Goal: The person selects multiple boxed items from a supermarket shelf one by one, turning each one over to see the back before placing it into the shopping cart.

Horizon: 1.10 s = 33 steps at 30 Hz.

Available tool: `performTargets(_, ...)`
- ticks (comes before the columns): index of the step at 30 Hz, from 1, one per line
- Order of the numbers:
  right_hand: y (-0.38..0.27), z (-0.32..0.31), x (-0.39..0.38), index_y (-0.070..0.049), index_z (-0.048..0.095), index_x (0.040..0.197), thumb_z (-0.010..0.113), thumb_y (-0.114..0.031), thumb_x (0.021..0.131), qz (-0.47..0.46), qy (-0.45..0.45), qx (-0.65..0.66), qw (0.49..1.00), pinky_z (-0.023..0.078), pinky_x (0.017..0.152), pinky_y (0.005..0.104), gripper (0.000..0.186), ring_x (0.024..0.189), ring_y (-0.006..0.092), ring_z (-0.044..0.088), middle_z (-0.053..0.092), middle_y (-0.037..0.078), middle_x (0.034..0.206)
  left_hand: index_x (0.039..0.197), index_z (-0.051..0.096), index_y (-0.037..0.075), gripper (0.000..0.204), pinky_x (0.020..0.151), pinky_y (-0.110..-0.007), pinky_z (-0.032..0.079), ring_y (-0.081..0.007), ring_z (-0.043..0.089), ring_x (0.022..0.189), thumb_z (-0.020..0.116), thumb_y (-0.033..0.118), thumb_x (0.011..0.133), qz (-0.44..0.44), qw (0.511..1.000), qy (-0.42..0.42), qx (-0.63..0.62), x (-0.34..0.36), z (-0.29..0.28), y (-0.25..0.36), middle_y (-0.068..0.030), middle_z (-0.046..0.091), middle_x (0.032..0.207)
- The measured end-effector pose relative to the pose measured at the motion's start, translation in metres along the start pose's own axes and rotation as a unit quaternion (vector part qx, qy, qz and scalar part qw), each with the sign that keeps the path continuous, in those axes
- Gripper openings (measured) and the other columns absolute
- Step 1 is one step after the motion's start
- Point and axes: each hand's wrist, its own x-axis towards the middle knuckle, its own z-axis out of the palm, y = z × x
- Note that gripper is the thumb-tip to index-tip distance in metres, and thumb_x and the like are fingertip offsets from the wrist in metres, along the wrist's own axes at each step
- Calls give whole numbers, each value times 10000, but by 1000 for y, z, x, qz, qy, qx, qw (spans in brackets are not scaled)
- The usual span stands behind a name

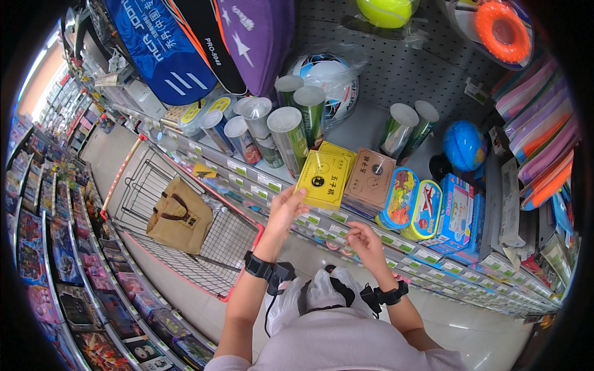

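Note:
My left hand [287, 210] is closed on the near left corner of a flat yellow board-game box [319, 179], thumb on its printed top. Behind that box, the edge of another yellow box [337, 151] shows. Close on the right is a stack of brown game boxes [370, 175]. My right hand [366, 243] hovers in front of the shelf edge, below the brown boxes, holding nothing, its fingers loosely bent and apart. Nearest to it on the shelf is an oval blue-rimmed tub [398, 196] with colourful pieces, beside a yellow-and-blue tub [427, 209].
Clear-lidded tubes [286, 133] stand left of the boxes, a wrapped ball [327, 86] behind them. Racket bags [257, 43] hang above. At right are a blue globe [464, 145] and a blue carton [456, 207]. A shopping cart [213, 272] holding a tan bag [179, 216] stands left.

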Motion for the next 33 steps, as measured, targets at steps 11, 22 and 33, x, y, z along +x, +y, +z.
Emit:
performTargets(11,4,28,-11,12,376,1146,538,-95,787,44,-80,130,987,414,757,268,408,860,133,518,537,78,955,1194,352,-12,454,663,-205,421,-88,531,771,528,160,813,-8,996,-81,45,-69,-23,-4,-73,564,945)
performTargets(22,-23,28,-15,-3,339,1164,534,-73,771,54,-69,108,990,396,784,251,444,931,122,477,480,63,1033,1197,311,5,510,741,-245,420,-130,522,870,577,71,767,9,986,-164,13,-75,-43,0,-112,543,970)
performTargets(33,-47,33,-7,-16,495,1027,644,3,665,-17,-44,-17,999,394,783,260,392,900,117,492,550,51,971,1053,428,6,417,795,-251,420,-142,504,944,587,-86,679,91,982,-167,17,-91,-68,-12,-90,525,1007)
